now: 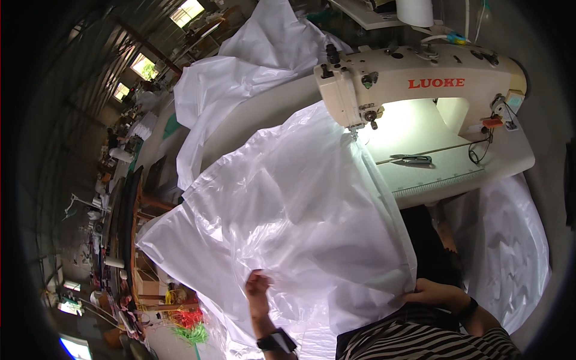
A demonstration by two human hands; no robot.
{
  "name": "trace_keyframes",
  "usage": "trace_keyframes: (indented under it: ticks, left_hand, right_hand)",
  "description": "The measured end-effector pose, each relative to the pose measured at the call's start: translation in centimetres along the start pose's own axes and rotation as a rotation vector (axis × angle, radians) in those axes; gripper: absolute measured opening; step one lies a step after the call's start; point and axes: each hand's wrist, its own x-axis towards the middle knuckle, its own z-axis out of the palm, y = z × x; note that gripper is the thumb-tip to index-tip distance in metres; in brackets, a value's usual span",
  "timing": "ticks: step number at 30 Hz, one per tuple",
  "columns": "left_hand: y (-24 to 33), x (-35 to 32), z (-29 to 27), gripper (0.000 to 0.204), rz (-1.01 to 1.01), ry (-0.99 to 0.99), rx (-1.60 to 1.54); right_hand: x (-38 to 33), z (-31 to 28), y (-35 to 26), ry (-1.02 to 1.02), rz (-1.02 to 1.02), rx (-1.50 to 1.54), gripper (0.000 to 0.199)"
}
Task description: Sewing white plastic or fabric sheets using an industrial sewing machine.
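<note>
While a broad white plastic sheet (300, 204) spreads from the sewing machine (420, 84) down over the worktop (510, 159) edge, both hands at its near end. Left hand (258, 287), closed grip, pinching a fold of the sheet's lower edge, a black watch (276, 342) on the wrist. Right hand (435, 294), fingers curled, pressing or perhaps clasping the sheet's right corner against a striped top (432, 342); hard to tell. Sheet's far edge under the needle. Scissors (411, 159) lying on the worktop right of the seam. More white sheeting (252, 66) heaped behind the machine.
</note>
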Motion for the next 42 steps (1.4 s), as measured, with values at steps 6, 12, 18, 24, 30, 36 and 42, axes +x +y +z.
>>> trace_keyframes:
  ticks: [6, 12, 18, 24, 30, 36, 42]
  left_hand:
    - [6.1, -2.3, 0.3, 0.017, 0.784, 0.557, 0.768]
    - [1.6, -3.4, 10.8, 0.061, 0.896, 0.228, 1.105]
    - [5.0, -3.9, 12.8, 0.016, 0.823, 0.108, 1.128]
    - [5.4, -10.2, 15.3, 0.022, 0.375, -0.986, 0.88]
    - [3.7, -8.2, 15.8, 0.041, 0.818, 0.013, 0.987]
    - [2.7, -5.0, 15.6, 0.068, 1.02, 0.196, 1.129]
    - [1.1, -2.8, 17.4, 0.047, 1.212, 0.049, 1.271]
  right_hand:
    - [-0.1, 0.8, -0.1, 0.09, -0.008, 0.177, 0.04]
    - [-0.3, 0.9, -0.1, 0.086, 0.022, 0.191, 0.041]
    - [-0.4, 1.3, -0.2, 0.121, -0.004, 0.13, 0.042]
    - [-0.8, 1.9, -0.5, 0.053, -0.067, 0.023, 0.044]
    - [-0.8, 1.6, -0.6, 0.046, -0.045, -0.068, 0.04]
    - [-0.1, 1.8, 0.7, 0.044, -0.103, -0.051, 0.045]
    - [0.3, 2.0, 1.7, 0.028, -0.065, 0.043, 0.046]
